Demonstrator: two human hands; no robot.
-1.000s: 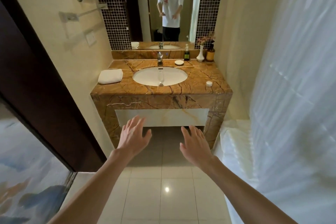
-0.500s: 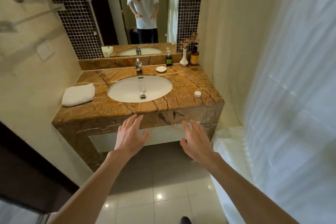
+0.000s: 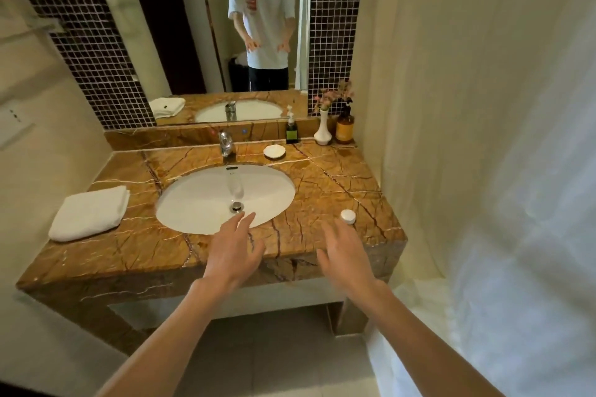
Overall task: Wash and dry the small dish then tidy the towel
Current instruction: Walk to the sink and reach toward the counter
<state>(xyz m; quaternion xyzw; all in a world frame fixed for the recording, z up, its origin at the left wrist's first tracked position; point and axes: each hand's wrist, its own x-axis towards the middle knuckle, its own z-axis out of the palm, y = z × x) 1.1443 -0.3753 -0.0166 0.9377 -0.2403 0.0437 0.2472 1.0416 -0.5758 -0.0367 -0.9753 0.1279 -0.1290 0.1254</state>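
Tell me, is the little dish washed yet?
Not yet. Nothing looks done: the small dish sits dry-looking by the tap, the towel lies folded. Left hand and right hand are empty, reaching toward the sink. Washing, drying and tidying remain.

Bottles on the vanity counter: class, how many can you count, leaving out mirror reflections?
2. A green pump bottle stands at the back behind the small dish; an amber bottle stands right of the white vase.

glossy marble counter (image 3: 325,184), soft cloth towel (image 3: 90,213)
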